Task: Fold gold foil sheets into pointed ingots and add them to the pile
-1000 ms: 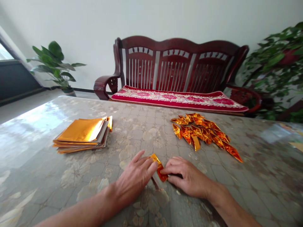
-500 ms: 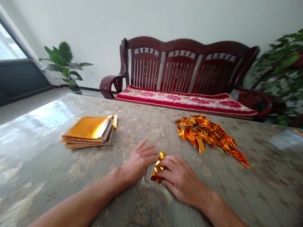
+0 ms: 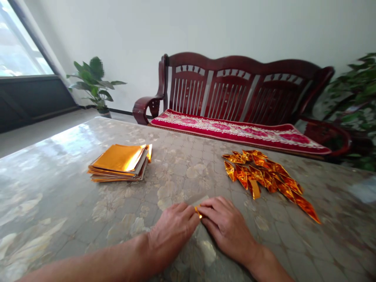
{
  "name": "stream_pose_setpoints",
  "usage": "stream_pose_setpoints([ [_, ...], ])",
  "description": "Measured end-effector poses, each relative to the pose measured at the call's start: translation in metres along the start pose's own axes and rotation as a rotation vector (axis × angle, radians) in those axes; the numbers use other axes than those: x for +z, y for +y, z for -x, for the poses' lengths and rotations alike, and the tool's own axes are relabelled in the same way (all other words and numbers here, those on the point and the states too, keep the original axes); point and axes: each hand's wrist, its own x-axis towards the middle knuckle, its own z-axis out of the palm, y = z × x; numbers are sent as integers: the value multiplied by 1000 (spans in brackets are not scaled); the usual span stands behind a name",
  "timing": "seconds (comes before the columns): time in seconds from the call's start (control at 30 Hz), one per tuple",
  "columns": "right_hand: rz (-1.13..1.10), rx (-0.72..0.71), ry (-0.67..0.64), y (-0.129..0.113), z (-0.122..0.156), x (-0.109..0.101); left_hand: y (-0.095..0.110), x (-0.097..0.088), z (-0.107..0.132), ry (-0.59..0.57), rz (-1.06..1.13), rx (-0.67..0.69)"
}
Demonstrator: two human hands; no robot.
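Note:
My left hand [image 3: 173, 231] and my right hand [image 3: 227, 227] meet at the middle of the table, fingers closed and pressed down on a folded piece of gold foil paper [image 3: 199, 205]. Only a pale strip and a small gold tip of it show between the fingertips. To the left lies a stack of flat gold foil sheets [image 3: 120, 162]. To the right lies a pile of several folded gold foil pieces [image 3: 267, 176].
The table [image 3: 73, 203] has a glossy floral cover. Behind it stands a dark red wooden bench [image 3: 241, 90] with a red patterned cushion. A potted plant [image 3: 94, 80] stands at the back left by a window, and another plant [image 3: 357, 105] at the right.
Both hands have flattened the gold piece onto the table; it stood up between the fingers before and is now mostly hidden. The view has shifted left and down.

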Motion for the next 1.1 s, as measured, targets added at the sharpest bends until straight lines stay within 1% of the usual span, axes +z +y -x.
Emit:
stream_pose_setpoints([
  [0.07,-11,59,25,7,1,-4,-5,-3,1,-13,6,50],
  [0.13,-23,115,23,13,1,-7,-9,-8,3,-32,21,81],
  [0.23,-56,174,3,18,2,-8,-15,-12,7,-40,63,81],
  [0.33,-108,203,-8,18,0,-5,-18,-11,9,-17,141,-8],
  [0.47,-154,218,-7,18,-3,0,-18,-7,9,57,289,-194],
  [0.53,-165,221,-11,18,-4,2,-19,-5,9,90,329,-274],
  [0.7,-159,233,-28,18,-5,5,-24,-5,8,63,360,-444],
  [0.83,-155,226,-39,19,-6,7,-23,-7,9,56,378,-495],
  [1.1,-181,223,-33,22,-8,7,-13,-8,13,109,339,-509],
])
